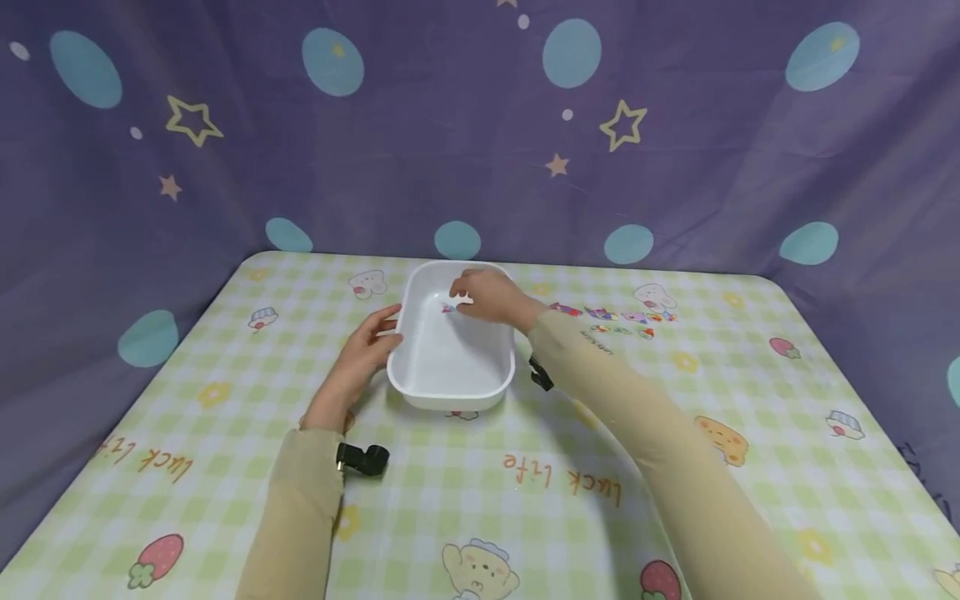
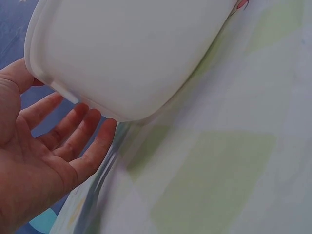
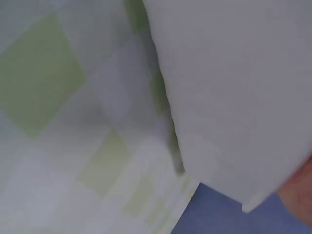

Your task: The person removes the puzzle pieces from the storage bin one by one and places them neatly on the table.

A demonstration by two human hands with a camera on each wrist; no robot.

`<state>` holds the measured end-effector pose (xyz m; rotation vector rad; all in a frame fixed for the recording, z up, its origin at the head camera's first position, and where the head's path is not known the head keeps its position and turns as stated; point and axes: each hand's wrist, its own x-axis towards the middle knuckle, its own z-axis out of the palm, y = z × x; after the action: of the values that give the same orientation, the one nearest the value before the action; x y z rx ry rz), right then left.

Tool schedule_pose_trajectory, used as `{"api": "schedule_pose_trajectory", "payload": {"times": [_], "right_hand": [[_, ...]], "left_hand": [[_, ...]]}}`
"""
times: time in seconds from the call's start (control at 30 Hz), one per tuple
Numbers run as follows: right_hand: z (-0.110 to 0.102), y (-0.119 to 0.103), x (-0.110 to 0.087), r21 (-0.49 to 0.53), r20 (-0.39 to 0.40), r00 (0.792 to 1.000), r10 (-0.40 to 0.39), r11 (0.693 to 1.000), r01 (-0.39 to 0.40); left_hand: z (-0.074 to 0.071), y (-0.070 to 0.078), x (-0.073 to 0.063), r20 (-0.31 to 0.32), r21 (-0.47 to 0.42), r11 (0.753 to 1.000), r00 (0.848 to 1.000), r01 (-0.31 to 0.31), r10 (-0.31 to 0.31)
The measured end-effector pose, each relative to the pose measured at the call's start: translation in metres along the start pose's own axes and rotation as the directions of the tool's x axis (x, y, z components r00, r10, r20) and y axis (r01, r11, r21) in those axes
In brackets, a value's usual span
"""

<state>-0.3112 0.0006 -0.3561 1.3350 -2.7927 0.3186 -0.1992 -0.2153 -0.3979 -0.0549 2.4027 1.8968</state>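
Observation:
A white rectangular basin point(image 1: 450, 367) stands on the table in the head view. My left hand point(image 1: 366, 350) holds its left rim, the thumb at the lip and the fingers against the outer wall. The left wrist view shows those fingers point(image 2: 97, 146) spread under the lip of the basin point(image 2: 126, 53). My right hand point(image 1: 491, 296) reaches over the far right rim, its thumb and forefinger apart. Just left of that thumb tip is a tiny colourful cutout point(image 1: 447, 308) inside the basin. In the right wrist view, the basin's outer wall point(image 3: 234, 97) hides most of the hand.
Right of the basin, partly behind the right forearm, several small colourful cutouts lie in two rows, among them a red-and-blue one point(image 1: 566, 309) and a pink one point(image 1: 634, 317). A checked cloth point(image 1: 420, 517) covers the table. A purple curtain point(image 1: 465, 125) hangs behind it.

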Motion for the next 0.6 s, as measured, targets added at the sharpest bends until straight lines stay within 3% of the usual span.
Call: {"api": "schedule_pose_trajectory", "payload": {"times": [0.1, 0.33, 0.6], "right_hand": [[0.006, -0.003, 0.008, -0.006, 0.05, 0.999, -0.003, 1.0, 0.004], [0.015, -0.006, 0.019, -0.027, 0.172, 0.982, 0.081, 0.997, -0.078], [0.021, -0.007, 0.021, -0.076, 0.268, 0.96, 0.077, 0.995, -0.059]], "left_hand": [[-0.001, 0.0, 0.0, -0.004, 0.004, 1.0, 1.0, 0.008, -0.008], [0.0, 0.0, 0.0, -0.014, 0.008, 1.0, 1.0, 0.021, -0.021], [0.0, -0.001, 0.003, -0.002, 0.016, 1.0, 1.0, 0.014, -0.014]]}}
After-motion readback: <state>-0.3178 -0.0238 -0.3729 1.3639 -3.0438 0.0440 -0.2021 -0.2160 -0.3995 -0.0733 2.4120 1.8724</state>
